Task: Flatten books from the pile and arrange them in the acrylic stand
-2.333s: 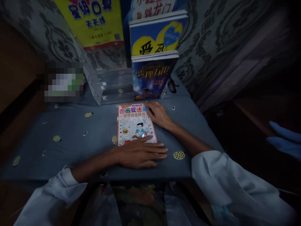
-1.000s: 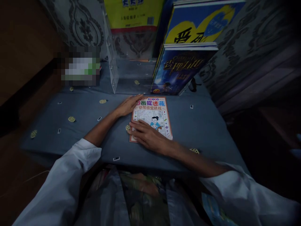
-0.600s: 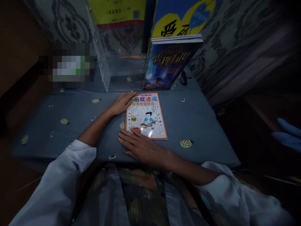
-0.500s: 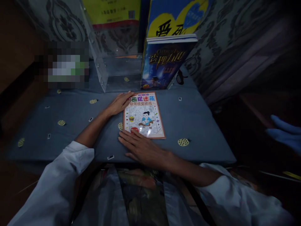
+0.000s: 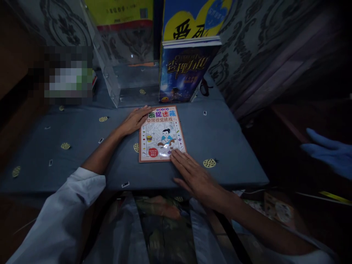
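Note:
A thin picture book (image 5: pixel 160 137) with an orange-brown border and a drawn seated figure on its cover lies flat on the table, its top edge facing away from me. My left hand (image 5: pixel 135 121) rests on the book's upper left corner, palm down with the fingers stretched out. At the lower right corner, the fingertips of my right hand (image 5: pixel 194 174) touch the cover. That hand is flat, its thumb apart from the fingers, with the palm over the table's near part.
The table (image 5: pixel 231 143) has a grey-blue cloth with pineapple prints. Behind the book stand a clear acrylic rack (image 5: pixel 132 93) and upright dark blue books (image 5: pixel 184 73). Dark glasses (image 5: pixel 205 88) lie beside them. A blurred-out item (image 5: pixel 68 79) sits at left; a blue-gloved hand (image 5: pixel 330 150) is at right.
My right hand has slid rightward along the book's lower edge, from the left corner to the right one, uncovering a red circle. My left hand stays at the upper left corner.

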`<state>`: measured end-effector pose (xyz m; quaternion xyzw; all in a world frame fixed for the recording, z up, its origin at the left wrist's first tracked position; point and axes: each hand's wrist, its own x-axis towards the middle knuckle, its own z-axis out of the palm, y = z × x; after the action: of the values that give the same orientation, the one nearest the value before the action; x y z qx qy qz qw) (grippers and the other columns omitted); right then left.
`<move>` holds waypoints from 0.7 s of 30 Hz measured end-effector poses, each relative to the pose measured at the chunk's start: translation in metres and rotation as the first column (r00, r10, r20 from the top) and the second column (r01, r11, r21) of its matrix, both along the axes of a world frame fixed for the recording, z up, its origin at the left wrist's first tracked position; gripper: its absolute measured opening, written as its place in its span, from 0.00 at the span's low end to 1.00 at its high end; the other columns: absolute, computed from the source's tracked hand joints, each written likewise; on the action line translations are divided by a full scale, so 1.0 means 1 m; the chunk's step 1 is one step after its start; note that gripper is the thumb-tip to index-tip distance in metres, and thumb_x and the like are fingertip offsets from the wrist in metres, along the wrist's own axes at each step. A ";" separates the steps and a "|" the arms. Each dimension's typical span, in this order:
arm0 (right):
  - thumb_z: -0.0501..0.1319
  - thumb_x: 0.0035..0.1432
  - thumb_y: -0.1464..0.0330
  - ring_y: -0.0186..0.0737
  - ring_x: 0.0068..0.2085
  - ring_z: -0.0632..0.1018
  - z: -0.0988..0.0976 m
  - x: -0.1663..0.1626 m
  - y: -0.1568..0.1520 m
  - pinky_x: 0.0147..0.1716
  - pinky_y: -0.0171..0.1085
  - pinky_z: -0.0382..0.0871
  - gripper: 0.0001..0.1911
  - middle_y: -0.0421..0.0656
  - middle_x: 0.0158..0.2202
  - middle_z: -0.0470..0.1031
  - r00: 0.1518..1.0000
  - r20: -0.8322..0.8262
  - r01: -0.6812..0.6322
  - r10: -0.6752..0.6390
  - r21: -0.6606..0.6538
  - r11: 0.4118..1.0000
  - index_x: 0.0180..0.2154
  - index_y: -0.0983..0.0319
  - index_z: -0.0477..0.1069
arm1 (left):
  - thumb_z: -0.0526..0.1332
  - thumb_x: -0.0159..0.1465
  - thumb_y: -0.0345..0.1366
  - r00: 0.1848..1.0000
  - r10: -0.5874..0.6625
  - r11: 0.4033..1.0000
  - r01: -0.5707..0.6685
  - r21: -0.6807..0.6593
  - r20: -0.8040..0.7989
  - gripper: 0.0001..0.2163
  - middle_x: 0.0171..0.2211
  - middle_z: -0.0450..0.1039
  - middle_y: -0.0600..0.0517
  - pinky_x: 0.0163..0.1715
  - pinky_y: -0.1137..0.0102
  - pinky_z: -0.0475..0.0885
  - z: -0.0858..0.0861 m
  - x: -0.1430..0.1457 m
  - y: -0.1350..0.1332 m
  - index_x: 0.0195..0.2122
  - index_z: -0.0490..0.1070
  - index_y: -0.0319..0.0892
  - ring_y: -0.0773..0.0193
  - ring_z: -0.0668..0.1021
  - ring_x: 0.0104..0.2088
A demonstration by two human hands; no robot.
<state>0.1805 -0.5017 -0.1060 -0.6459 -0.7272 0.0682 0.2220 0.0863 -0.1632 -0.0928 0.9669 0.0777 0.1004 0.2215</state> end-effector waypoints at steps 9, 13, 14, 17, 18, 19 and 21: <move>0.54 0.70 0.68 0.49 0.71 0.57 -0.001 0.006 -0.007 0.65 0.53 0.65 0.40 0.54 0.70 0.57 0.995 0.092 0.037 -0.045 0.089 0.995 0.73 0.62 0.32 | 0.44 0.74 0.38 0.998 0.054 0.993 -0.051 0.109 -0.017 0.22 0.68 0.61 0.44 0.68 0.49 0.51 0.000 0.001 -0.006 0.67 0.61 0.41 0.56 0.61 0.70; 0.55 0.70 0.69 0.48 0.70 0.59 -0.001 0.008 -0.008 0.65 0.52 0.65 0.39 0.53 0.70 0.59 0.993 0.104 0.043 -0.053 0.096 0.994 0.73 0.63 0.36 | 0.48 0.72 0.37 0.997 0.064 0.977 -0.053 0.207 -0.045 0.22 0.67 0.63 0.44 0.68 0.49 0.52 0.007 0.005 -0.012 0.66 0.63 0.41 0.55 0.63 0.69; 0.55 0.70 0.69 0.48 0.70 0.59 -0.001 0.008 -0.008 0.65 0.52 0.65 0.38 0.52 0.70 0.59 0.993 0.101 0.044 -0.054 0.098 0.994 0.73 0.63 0.37 | 0.48 0.72 0.37 0.997 0.055 0.974 -0.042 0.222 -0.055 0.22 0.67 0.63 0.43 0.68 0.49 0.53 0.008 0.007 -0.013 0.65 0.63 0.40 0.54 0.64 0.69; 0.55 0.70 0.69 0.48 0.70 0.59 -0.002 0.008 -0.009 0.66 0.51 0.64 0.38 0.52 0.70 0.59 0.995 0.089 0.046 -0.055 0.102 0.994 0.73 0.63 0.38 | 0.49 0.72 0.38 0.997 0.018 0.967 0.001 0.256 -0.073 0.22 0.67 0.63 0.43 0.67 0.51 0.56 0.011 0.018 -0.017 0.65 0.64 0.39 0.54 0.64 0.68; 0.55 0.70 0.69 0.47 0.70 0.59 -0.002 0.009 -0.009 0.66 0.51 0.64 0.38 0.52 0.70 0.59 0.995 0.085 0.048 -0.057 0.102 0.994 0.73 0.62 0.39 | 0.49 0.72 0.38 0.997 0.005 0.964 0.016 0.266 -0.077 0.22 0.66 0.63 0.43 0.67 0.52 0.56 0.012 0.023 -0.019 0.65 0.64 0.38 0.54 0.64 0.68; 0.55 0.70 0.69 0.47 0.70 0.59 -0.002 0.009 -0.009 0.66 0.51 0.64 0.38 0.51 0.70 0.59 0.995 0.081 0.051 -0.059 0.101 0.994 0.73 0.62 0.39 | 0.49 0.73 0.38 0.997 -0.008 0.961 0.029 0.275 -0.081 0.22 0.66 0.63 0.43 0.67 0.53 0.57 0.012 0.029 -0.021 0.65 0.64 0.38 0.54 0.65 0.68; 0.56 0.69 0.70 0.47 0.70 0.59 -0.003 0.009 -0.008 0.66 0.51 0.64 0.38 0.52 0.70 0.59 0.995 0.080 0.049 -0.058 0.104 0.993 0.73 0.62 0.39 | 0.49 0.73 0.39 0.996 -0.032 0.955 0.056 0.290 -0.088 0.22 0.66 0.64 0.44 0.66 0.54 0.58 0.012 0.042 -0.026 0.65 0.64 0.40 0.55 0.66 0.67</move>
<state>0.1896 -0.5101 -0.1092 -0.6553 -0.7207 -0.0020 0.2261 0.1284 -0.1896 -0.0807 0.9937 0.0495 0.0662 0.0750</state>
